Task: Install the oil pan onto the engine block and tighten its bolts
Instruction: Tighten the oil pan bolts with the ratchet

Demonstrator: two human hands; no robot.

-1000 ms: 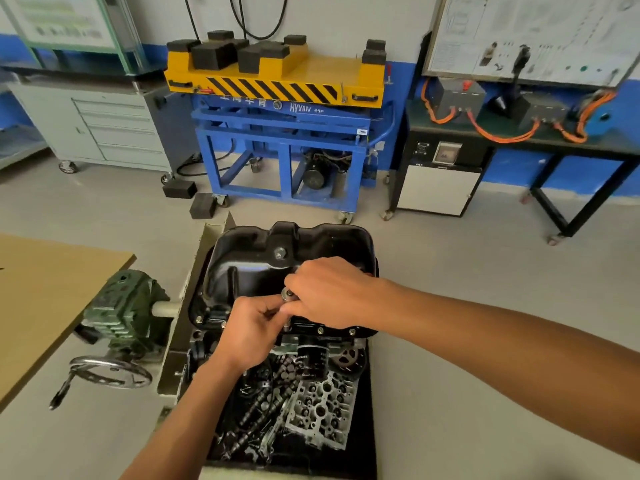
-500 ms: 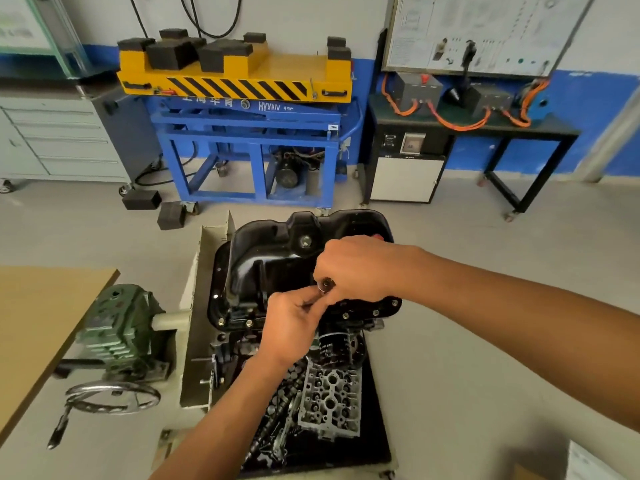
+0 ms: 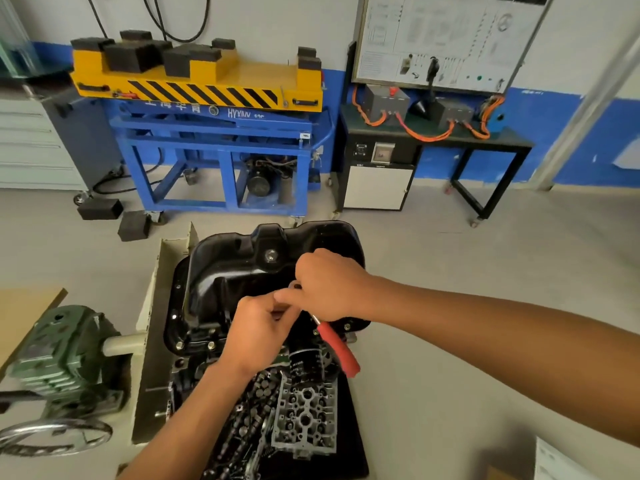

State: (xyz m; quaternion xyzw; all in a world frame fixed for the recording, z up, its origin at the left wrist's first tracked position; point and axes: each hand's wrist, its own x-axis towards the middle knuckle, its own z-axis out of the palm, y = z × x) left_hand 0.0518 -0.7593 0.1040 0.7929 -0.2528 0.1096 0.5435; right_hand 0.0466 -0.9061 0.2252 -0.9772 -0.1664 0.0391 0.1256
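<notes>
2 hands, left (image 3: 258, 336) and right (image 3: 330, 287), 1 oil pan (image 3: 235, 271), 1 red-handled tool (image 3: 337, 348), 1 handwheel (image 3: 55, 436)

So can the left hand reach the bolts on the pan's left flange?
Probably yes: those bolts sit uncovered on the oil pan, with nothing between them and the left hand.

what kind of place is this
Probably an auto training workshop: an oil pan sits on a stripped engine, with a yellow and blue lift table and a wiring board behind.
</notes>
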